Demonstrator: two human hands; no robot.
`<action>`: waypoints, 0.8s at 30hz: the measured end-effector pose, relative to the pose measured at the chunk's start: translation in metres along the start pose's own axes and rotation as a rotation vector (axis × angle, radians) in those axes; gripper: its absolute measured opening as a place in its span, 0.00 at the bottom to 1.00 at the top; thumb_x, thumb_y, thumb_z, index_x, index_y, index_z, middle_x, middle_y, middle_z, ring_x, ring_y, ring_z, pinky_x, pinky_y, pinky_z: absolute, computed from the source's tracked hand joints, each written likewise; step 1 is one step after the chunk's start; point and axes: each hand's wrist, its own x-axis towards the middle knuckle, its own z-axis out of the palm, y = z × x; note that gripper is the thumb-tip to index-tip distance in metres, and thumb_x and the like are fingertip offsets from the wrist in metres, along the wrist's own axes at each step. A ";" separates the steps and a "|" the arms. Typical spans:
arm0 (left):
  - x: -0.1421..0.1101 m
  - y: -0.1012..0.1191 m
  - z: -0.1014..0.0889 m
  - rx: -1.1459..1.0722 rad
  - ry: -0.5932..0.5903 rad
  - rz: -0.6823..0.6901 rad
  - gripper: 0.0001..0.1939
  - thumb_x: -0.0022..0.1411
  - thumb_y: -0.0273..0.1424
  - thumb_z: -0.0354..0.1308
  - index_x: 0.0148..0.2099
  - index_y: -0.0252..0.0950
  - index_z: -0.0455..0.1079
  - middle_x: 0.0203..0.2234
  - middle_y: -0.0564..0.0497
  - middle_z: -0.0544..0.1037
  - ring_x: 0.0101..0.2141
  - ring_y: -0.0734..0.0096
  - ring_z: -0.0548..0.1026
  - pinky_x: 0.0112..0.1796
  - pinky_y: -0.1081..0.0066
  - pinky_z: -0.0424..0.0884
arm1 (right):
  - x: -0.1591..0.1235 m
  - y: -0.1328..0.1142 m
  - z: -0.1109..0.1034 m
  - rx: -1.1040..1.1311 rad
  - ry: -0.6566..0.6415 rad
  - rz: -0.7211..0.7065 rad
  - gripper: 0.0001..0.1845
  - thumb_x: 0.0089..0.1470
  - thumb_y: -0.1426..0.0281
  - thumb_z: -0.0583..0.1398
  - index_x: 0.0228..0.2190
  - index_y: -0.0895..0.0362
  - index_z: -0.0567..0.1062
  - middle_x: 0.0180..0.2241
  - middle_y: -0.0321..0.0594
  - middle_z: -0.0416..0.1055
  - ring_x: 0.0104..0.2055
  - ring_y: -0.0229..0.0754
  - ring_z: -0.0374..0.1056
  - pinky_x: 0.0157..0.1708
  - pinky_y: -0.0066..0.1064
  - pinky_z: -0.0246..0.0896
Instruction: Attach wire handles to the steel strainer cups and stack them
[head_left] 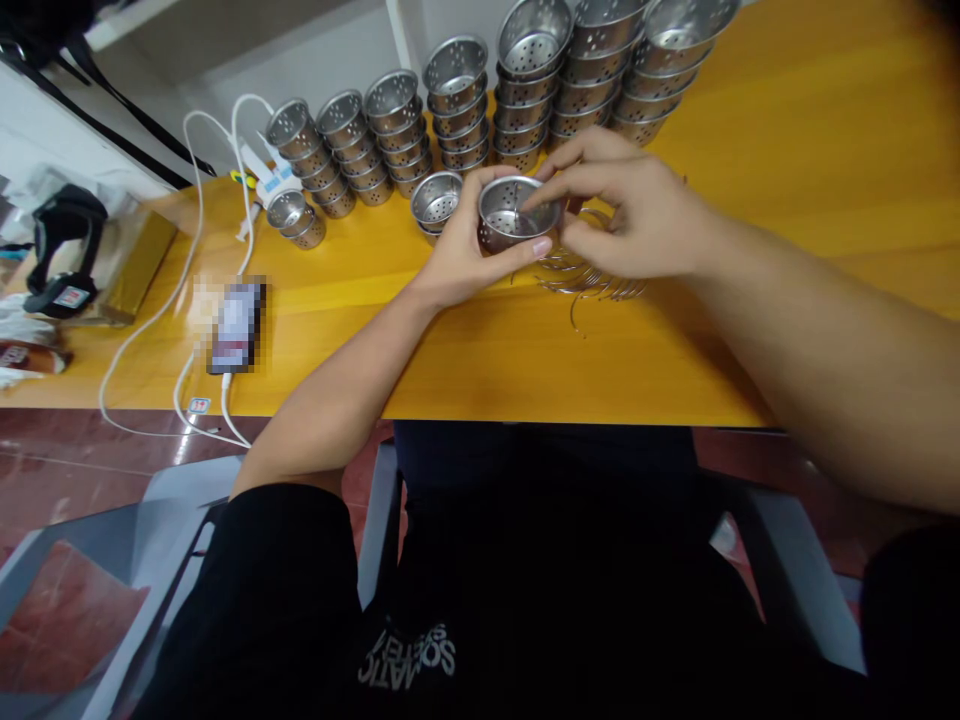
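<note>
Black shirt nearest, hands meet at a perforated metal cup.

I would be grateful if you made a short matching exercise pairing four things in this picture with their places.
1. phone
2. left hand
3. curved wires
4. tall cup stacks

A. in a row along the back of the table
B. around the side of a metal cup
C. in a cluster partly hidden by the right hand
D. at the end of a white cable

Pairs: 1-D, 2-B, 3-C, 4-A
</note>
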 end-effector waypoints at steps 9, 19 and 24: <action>0.008 -0.001 -0.022 -0.038 0.122 0.015 0.61 0.74 0.90 0.50 0.88 0.58 0.49 0.76 0.43 0.71 0.76 0.42 0.81 0.75 0.41 0.82 | 0.001 -0.003 -0.007 -0.073 0.202 0.022 0.21 0.79 0.64 0.72 0.67 0.38 0.89 0.66 0.50 0.87 0.60 0.63 0.85 0.57 0.57 0.90; -0.002 0.001 -0.128 0.083 0.342 -0.297 0.49 0.69 0.88 0.64 0.72 0.61 0.70 0.71 0.64 0.86 0.68 0.67 0.80 0.76 0.56 0.83 | -0.004 0.024 -0.008 -0.129 0.278 0.025 0.13 0.83 0.55 0.74 0.62 0.41 0.93 0.59 0.54 0.87 0.55 0.61 0.83 0.57 0.56 0.89; -0.001 -0.030 -0.114 -0.123 0.423 -0.336 0.44 0.47 0.81 0.84 0.58 0.71 0.78 0.59 0.57 0.93 0.63 0.38 0.88 0.67 0.29 0.82 | -0.005 0.023 -0.007 -0.194 0.230 0.093 0.14 0.86 0.52 0.70 0.62 0.44 0.91 0.58 0.50 0.87 0.54 0.57 0.84 0.59 0.56 0.90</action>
